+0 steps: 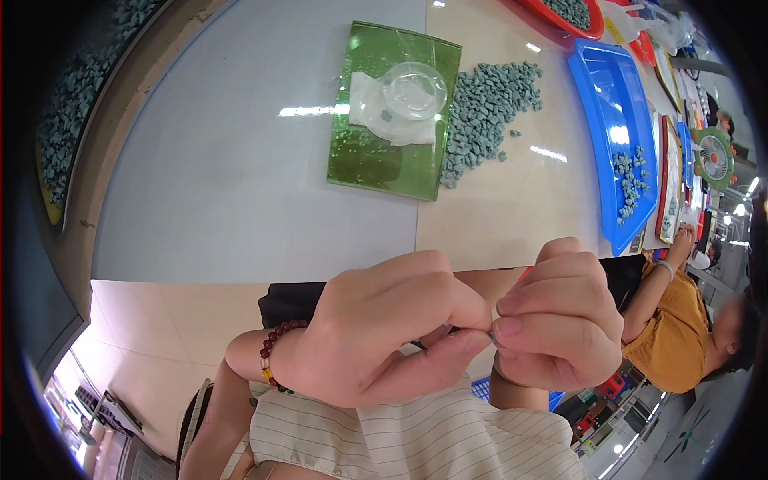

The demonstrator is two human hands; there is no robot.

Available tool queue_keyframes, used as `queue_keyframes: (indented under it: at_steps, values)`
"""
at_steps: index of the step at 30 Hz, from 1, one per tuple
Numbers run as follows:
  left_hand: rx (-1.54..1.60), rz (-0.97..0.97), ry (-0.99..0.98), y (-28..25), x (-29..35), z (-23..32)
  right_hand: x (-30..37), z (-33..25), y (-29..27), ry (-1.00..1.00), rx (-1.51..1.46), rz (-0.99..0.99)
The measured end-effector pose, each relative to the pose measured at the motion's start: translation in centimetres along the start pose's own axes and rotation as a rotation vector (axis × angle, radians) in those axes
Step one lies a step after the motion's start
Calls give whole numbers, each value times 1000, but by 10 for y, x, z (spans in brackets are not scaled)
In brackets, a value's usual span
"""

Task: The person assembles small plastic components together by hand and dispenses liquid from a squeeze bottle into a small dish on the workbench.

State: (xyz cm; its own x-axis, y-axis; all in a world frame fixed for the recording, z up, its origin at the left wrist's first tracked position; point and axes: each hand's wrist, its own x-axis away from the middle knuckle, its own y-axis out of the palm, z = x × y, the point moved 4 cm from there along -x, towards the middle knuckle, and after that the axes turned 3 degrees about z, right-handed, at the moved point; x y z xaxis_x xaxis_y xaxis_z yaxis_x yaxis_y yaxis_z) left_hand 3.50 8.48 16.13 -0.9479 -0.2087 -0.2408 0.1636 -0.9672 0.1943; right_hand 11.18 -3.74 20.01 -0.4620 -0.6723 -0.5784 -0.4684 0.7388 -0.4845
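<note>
My left hand (392,328), with a dark red beaded bracelet (270,352) on its wrist, is closed in a pinch. Its fingertips meet those of my right hand (560,316), which is pinched as well. A tiny greyish bit shows where the fingertips touch; it is too small and too covered to name. Both hands are raised in front of the table's near edge. Beyond them lies a green glass-like plate (384,172), bearing a transparent round plastic dish (416,92) on white paper (364,100). Beside the plate is a heap of grey-green stone chips (488,108).
A blue tray (588,104) with some chips stands at the right, and a red basin (572,28) of chips behind it. More chips (76,104) fill a container at far left. A person in a mustard top (672,336) sits to the right near a green fan (712,158).
</note>
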Motion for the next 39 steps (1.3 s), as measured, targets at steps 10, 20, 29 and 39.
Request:
queue_keyframes:
  at_steps: [10, 20, 29, 39]
  values:
    - [-7, 46, 44, -19, 6, 3, -19, -9, 15, -85, 61, -58]
    - [469, 112, 42, -13, 7, 1, -79, 32, 32, -307, 503, -113]
    - [574, -67, -86, -19, 14, -6, -98, 19, 48, -371, 598, -280]
    - [349, 26, 136, -29, 7, 1, -86, 15, 51, 14, 733, -204]
